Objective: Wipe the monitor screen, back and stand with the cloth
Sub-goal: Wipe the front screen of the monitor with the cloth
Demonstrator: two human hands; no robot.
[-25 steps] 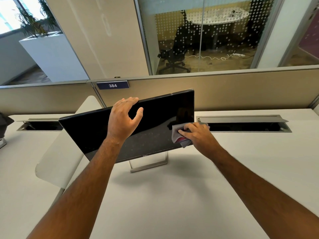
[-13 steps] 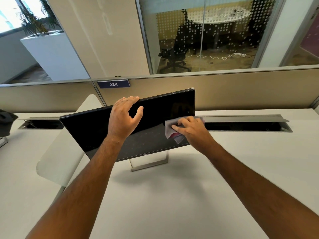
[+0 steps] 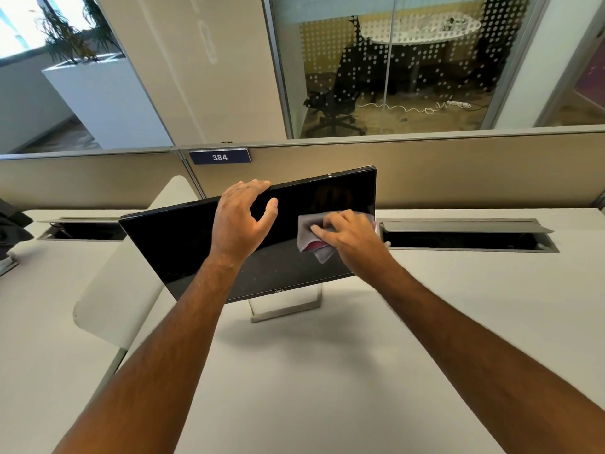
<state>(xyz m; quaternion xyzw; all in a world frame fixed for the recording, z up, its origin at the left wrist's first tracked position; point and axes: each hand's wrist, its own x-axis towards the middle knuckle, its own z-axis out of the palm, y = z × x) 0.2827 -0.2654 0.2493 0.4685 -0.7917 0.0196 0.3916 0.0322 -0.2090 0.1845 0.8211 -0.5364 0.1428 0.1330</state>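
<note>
On the white table (image 3: 327, 371) stands the monitor (image 3: 196, 244), tilted back on its silver stand (image 3: 284, 309). Left hand (image 3: 240, 221) hooks curled fingers (image 3: 248, 186) over the top edge, thumb in front, gripping it. Right hand (image 3: 350, 235) presses the grey cloth (image 3: 309, 234) flat against the screen's right side, fingers spread and fairly straight.

We see a white tabletop (image 3: 327, 388) with two open cable trays (image 3: 471, 235) at its back edge. Behind it stands a beige partition (image 3: 474, 172) with a blue sign (image 3: 220, 156) reading 384. Beyond the glass we see an office chair (image 3: 337, 103) and a planter (image 3: 98, 93).
</note>
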